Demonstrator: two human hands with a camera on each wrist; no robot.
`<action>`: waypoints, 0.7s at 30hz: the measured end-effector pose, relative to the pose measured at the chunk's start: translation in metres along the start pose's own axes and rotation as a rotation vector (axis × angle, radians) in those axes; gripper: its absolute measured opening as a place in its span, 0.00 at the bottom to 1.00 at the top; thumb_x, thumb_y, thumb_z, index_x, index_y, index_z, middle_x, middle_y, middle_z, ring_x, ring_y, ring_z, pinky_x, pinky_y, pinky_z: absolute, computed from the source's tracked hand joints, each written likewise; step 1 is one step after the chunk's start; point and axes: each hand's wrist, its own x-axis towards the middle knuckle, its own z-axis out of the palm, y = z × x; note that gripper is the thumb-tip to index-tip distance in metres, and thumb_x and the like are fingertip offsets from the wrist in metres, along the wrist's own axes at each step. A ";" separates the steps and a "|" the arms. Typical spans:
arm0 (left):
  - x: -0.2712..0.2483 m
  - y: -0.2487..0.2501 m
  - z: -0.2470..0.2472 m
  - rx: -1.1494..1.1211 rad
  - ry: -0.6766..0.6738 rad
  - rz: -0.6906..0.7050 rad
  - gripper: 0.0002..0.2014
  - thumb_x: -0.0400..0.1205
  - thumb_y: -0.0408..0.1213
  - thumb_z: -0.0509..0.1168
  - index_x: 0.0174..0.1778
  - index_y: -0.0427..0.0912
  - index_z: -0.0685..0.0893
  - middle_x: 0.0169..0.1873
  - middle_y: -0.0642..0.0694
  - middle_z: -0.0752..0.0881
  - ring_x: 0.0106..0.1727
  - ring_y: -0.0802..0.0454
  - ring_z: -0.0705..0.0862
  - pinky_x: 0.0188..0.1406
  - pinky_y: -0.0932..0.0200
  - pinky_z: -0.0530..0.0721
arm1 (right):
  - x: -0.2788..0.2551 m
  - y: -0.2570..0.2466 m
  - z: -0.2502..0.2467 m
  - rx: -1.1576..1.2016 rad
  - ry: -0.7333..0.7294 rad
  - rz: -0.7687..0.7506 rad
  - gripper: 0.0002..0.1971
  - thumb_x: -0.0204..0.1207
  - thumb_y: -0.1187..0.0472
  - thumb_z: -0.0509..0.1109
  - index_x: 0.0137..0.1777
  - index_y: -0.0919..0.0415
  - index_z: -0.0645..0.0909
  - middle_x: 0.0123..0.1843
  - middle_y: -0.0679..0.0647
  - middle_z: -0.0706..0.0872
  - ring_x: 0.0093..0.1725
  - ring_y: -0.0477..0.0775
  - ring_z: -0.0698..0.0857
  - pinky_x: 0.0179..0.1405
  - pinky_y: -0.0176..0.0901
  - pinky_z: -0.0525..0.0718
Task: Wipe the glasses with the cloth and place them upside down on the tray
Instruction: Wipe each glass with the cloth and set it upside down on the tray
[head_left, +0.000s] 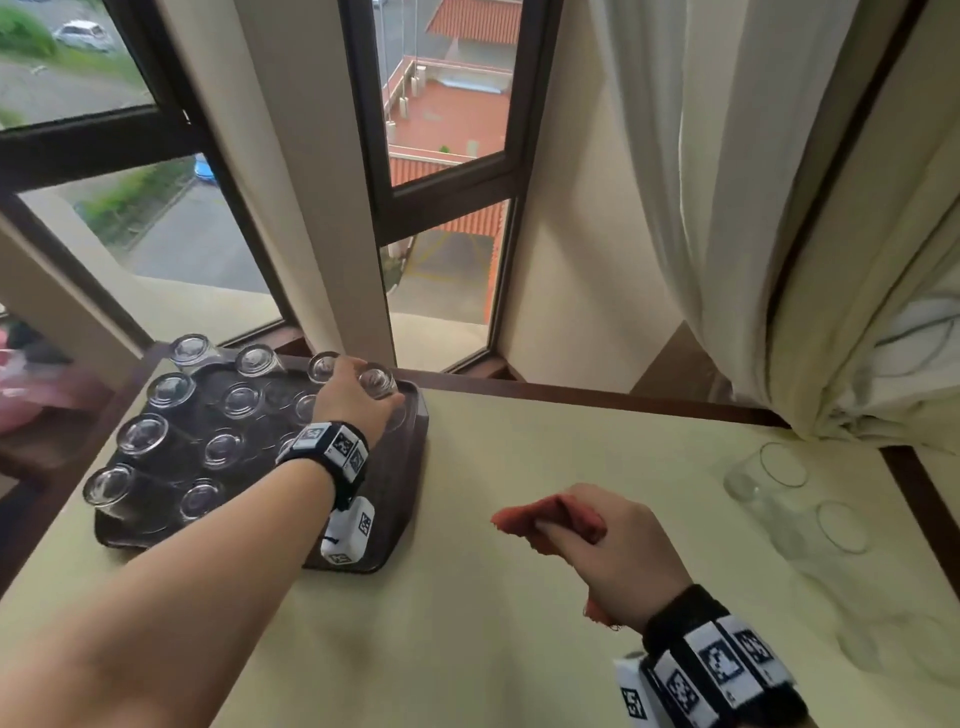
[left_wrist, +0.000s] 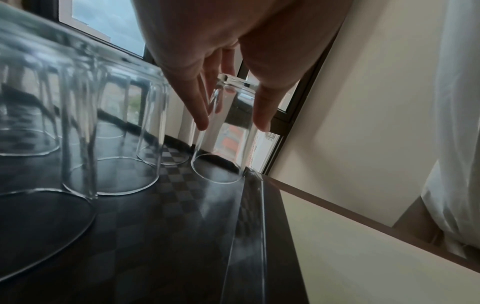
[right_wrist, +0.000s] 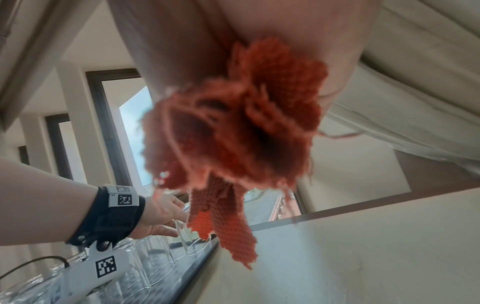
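Observation:
A dark checkered tray (head_left: 406, 501) at the table's left carries several clear glasses (head_left: 171, 391) standing upside down. My left hand (head_left: 375, 401) reaches over the tray's far right corner and holds one more upturned glass (head_left: 377, 382). In the left wrist view this glass (left_wrist: 225, 135) stands rim down on the tray (left_wrist: 182, 218), with my left hand (left_wrist: 232, 125) pinching its sides between thumb and fingers. My right hand (head_left: 597, 540) hovers over the table's middle, gripping a bunched red-orange cloth (head_left: 551, 515). The cloth (right_wrist: 233, 127) hangs from its palm with a strip dangling down.
Two clear glasses (head_left: 770, 472) stand upright at the table's right side, near a white curtain (head_left: 779, 208). The cream table (head_left: 519, 639) has a dark wooden rim. Windows rise right behind the tray. A low shelf with pink things lies to the far left.

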 end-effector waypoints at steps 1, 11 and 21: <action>0.005 0.001 0.003 0.009 -0.010 -0.007 0.29 0.80 0.44 0.81 0.74 0.46 0.75 0.58 0.45 0.85 0.53 0.44 0.79 0.55 0.53 0.78 | -0.001 0.000 -0.001 0.039 -0.006 0.020 0.07 0.87 0.57 0.72 0.49 0.47 0.91 0.48 0.37 0.94 0.30 0.38 0.87 0.20 0.38 0.82; 0.026 0.002 0.023 0.009 0.001 -0.037 0.30 0.78 0.42 0.83 0.71 0.47 0.76 0.62 0.42 0.89 0.60 0.39 0.88 0.66 0.45 0.87 | -0.011 0.006 -0.014 0.205 0.031 0.121 0.09 0.88 0.62 0.70 0.51 0.50 0.90 0.50 0.34 0.95 0.52 0.40 0.93 0.19 0.64 0.89; 0.023 0.017 0.020 0.182 0.005 -0.016 0.45 0.73 0.54 0.85 0.82 0.44 0.73 0.73 0.36 0.83 0.73 0.32 0.83 0.75 0.36 0.84 | -0.023 0.015 -0.040 0.243 0.130 0.122 0.09 0.88 0.64 0.70 0.52 0.52 0.90 0.53 0.35 0.95 0.57 0.40 0.92 0.18 0.52 0.87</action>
